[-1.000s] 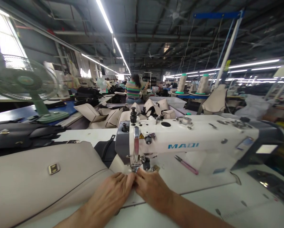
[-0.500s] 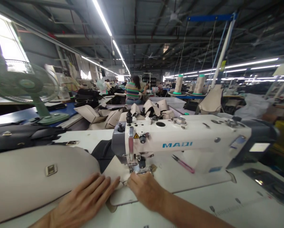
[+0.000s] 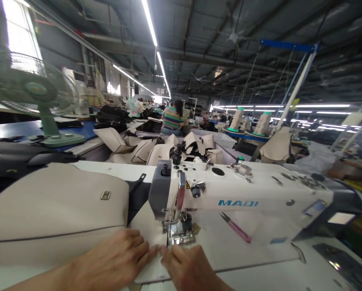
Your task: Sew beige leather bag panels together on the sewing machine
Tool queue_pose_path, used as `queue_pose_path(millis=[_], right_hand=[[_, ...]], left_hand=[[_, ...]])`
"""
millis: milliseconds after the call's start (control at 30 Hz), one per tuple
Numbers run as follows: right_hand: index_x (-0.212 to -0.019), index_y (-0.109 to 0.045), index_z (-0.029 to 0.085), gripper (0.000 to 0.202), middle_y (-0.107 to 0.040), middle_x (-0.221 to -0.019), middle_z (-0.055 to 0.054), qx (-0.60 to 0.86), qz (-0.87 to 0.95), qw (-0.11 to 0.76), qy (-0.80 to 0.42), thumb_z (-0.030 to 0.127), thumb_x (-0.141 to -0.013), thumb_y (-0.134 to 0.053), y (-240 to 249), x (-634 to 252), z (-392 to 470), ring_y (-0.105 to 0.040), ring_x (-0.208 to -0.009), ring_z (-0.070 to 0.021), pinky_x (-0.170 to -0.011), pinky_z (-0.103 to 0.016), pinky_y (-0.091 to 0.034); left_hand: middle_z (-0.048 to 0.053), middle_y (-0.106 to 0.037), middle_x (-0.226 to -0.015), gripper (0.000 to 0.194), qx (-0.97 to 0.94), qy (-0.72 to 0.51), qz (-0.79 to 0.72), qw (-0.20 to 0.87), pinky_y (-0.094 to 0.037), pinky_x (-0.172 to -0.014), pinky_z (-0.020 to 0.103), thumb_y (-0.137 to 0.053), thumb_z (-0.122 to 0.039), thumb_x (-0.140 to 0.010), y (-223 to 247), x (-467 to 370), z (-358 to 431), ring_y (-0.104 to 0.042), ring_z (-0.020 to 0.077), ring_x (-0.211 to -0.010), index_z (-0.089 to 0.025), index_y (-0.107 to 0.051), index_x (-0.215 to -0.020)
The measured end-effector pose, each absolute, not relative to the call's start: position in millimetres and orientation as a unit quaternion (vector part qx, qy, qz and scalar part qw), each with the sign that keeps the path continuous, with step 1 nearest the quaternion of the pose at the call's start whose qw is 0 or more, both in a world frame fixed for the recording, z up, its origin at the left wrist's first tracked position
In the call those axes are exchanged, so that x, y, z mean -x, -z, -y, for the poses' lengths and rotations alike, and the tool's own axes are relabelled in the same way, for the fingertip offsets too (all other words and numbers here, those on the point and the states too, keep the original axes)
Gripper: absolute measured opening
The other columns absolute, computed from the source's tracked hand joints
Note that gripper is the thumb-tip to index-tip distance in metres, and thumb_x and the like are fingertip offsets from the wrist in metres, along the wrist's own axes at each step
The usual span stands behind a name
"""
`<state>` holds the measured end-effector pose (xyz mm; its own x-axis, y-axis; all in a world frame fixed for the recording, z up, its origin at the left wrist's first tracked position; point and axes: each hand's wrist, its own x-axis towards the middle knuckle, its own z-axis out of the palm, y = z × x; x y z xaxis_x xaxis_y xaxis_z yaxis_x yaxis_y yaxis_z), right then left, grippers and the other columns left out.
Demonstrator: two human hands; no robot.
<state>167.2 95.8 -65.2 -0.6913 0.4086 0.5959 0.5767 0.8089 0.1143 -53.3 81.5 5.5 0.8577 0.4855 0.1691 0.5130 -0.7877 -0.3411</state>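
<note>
A beige leather-like bag piece [image 3: 143, 224] lies at the needle end of the white sewing machine [image 3: 238, 190], partly under my hands. My left hand [image 3: 117, 252] has its fingers curled, with thumb and fingertips pinching the piece's near edge. Close beside it, my right hand [image 3: 188, 264] pinches the same edge just in front of the metal presser foot [image 3: 181, 236]. The fingertips of both hands almost touch, hiding part of the edge. Left of the machine rests the larger beige bag body [image 3: 68, 202] with a metal buckle plate [image 3: 105, 195] and a black strap [image 3: 137, 184].
Pink-handled thread snips [image 3: 237, 228] lie on the machine bed under the arm. Several beige bag pieces [image 3: 156, 151] fill a bin behind. A green fan [image 3: 37, 89] stands at left, near black bags [image 3: 26, 157]. Thread cones [image 3: 262, 123] stand behind; a person in stripes [image 3: 171, 117] sits further back.
My left hand has gone from lying flat with fingers stretched to curled and pinching. Both hands sit lower in view, and the bag body has shifted and folded. The camera view has shifted too.
</note>
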Motion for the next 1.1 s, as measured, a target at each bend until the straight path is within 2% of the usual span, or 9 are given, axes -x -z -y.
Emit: queue_pose_path(millis=[200,467,633,867,1100], right_hand=[[-0.093,-0.059,0.019,0.023,-0.056,-0.061,0.002,0.295,0.899,0.294,0.135,0.019,-0.099,-0.037,64,-164,-102,-0.049,-0.043,-0.0135,-0.04,-0.032,-0.011],[-0.104,-0.059,0.015,0.029,-0.057,-0.062,0.002,0.307,0.897,0.283,0.146,0.021,-0.102,-0.031,61,-164,-102,-0.053,-0.046,-0.0142,-0.039,-0.033,-0.016],[-0.099,-0.059,0.015,0.034,-0.056,-0.065,0.001,0.31,0.901,0.269,0.139,0.019,-0.103,-0.026,54,-162,-103,-0.051,-0.047,-0.0145,-0.039,-0.033,-0.019],[-0.092,-0.058,0.02,0.023,-0.062,-0.072,0.001,0.364,0.897,0.247,0.045,0.02,-0.101,-0.037,57,-161,-108,-0.058,-0.058,-0.0115,-0.046,-0.024,-0.03],[-0.096,-0.058,0.023,0.02,-0.064,-0.075,0.003,0.375,0.896,0.236,0.022,0.022,-0.101,-0.038,60,-164,-108,-0.061,-0.064,-0.0124,-0.048,-0.026,-0.031]], left_hand=[[-0.004,-0.063,-0.075,0.018,0.95,0.053,0.254,0.176,-0.038,-0.062,0.034,-0.058,-0.013,-0.088,-4,52,-90,-0.058,0.0157,-0.065,-0.019,-0.055,-0.105],[-0.005,-0.064,-0.076,0.014,0.949,0.057,0.254,0.179,-0.034,-0.06,0.034,-0.062,-0.015,-0.087,-1,49,-98,-0.056,0.016,-0.064,-0.019,-0.056,-0.098],[-0.003,-0.062,-0.074,0.005,0.953,0.058,0.249,0.165,-0.032,-0.062,0.035,-0.054,-0.015,-0.091,3,48,-110,-0.055,0.0174,-0.064,-0.02,-0.055,-0.092],[-0.003,-0.062,-0.078,0.01,0.953,0.042,0.264,0.144,-0.034,-0.064,0.034,-0.051,-0.011,-0.091,8,49,-117,-0.056,0.0186,-0.068,-0.02,-0.055,-0.092],[-0.002,-0.061,-0.078,0.017,0.955,0.049,0.266,0.118,-0.034,-0.064,0.034,-0.048,-0.005,-0.088,14,49,-125,-0.055,0.0188,-0.069,-0.021,-0.054,-0.088]])
